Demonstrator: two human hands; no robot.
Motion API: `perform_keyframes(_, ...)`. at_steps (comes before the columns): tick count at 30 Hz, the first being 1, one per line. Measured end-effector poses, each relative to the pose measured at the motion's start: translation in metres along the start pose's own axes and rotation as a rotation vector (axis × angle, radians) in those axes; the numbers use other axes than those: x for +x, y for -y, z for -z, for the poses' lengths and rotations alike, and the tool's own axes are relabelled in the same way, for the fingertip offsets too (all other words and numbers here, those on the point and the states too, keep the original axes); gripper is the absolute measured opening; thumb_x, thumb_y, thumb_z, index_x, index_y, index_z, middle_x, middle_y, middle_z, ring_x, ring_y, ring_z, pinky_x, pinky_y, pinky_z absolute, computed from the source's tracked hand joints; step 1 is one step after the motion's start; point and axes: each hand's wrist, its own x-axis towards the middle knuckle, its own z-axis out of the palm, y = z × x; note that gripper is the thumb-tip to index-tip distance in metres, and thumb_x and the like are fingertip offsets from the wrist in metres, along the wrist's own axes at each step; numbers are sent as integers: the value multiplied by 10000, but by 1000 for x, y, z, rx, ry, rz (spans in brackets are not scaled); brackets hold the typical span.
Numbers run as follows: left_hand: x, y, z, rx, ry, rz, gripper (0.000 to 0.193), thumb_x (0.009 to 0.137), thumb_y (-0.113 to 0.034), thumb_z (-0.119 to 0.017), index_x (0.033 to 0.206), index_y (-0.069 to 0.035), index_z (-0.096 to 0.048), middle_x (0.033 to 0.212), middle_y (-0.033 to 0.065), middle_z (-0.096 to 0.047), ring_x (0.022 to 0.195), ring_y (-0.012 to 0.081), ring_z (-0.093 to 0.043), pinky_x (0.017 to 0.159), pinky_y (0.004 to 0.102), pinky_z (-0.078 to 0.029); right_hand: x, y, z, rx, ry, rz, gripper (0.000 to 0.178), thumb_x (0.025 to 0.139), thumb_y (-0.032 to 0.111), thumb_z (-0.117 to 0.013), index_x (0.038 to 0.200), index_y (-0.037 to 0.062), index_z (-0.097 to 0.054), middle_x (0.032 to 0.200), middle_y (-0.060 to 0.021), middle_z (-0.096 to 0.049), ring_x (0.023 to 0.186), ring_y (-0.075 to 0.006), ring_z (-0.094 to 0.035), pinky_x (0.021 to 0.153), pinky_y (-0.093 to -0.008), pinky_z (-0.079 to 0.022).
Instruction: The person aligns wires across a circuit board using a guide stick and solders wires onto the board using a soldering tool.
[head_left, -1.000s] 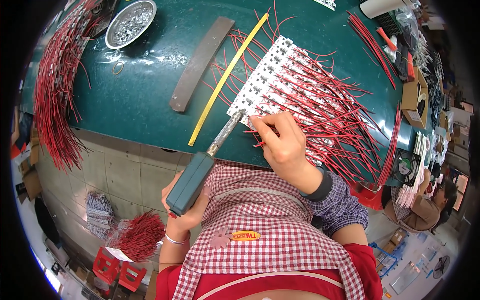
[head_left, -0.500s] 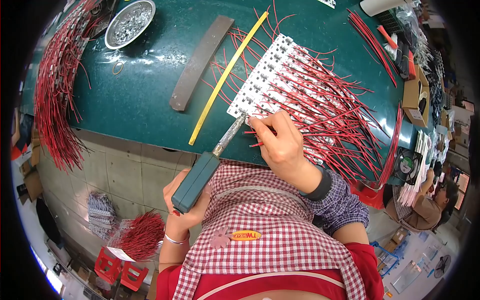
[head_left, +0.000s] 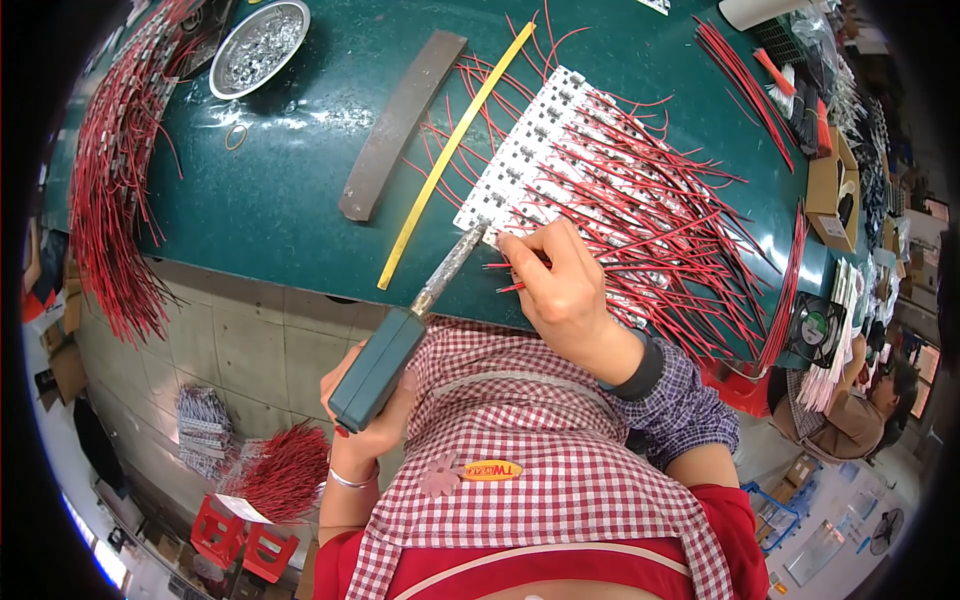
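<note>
My left hand [head_left: 384, 428] is wrapped round the green handle of a soldering iron [head_left: 378, 368]. The iron's metal barrel slants up and right, its tip at the lower corner of a white panel of small circuit boards [head_left: 530, 140]. My right hand [head_left: 566, 295] is closed in a pinch at that same corner, close to the tip. Short ends of red and black wire [head_left: 508, 288] stick out by its fingers; the exact pinched end is hard to see. Many red and black wires [head_left: 660, 215] fan rightward across the panel.
A yellow strip [head_left: 455, 155] and a grey-brown bar [head_left: 400, 130] lie left of the panel. Farther left are a metal bowl of solder scraps [head_left: 262, 50] and a hanging bundle of wired boards [head_left: 115, 220]. A small fan [head_left: 815, 332] stands at right; a co-worker [head_left: 850, 420] sits beyond.
The soldering iron and my left hand have shifted slightly down and left. The tip has drawn back a little from my right fingertips, which stay almost in place.
</note>
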Motion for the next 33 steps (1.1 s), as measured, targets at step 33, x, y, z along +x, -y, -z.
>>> perform_keyframes(33, 12, -3, 8, 87, 73, -84, 187, 664, 50, -678, 848, 46, -651, 769, 120, -606, 584, 244, -601, 543, 302, -464, 2, 0, -5, -64, 0, 107, 329, 702, 10, -632, 1008, -109, -652, 840, -110, -487, 746, -250, -515, 588, -332, -455)
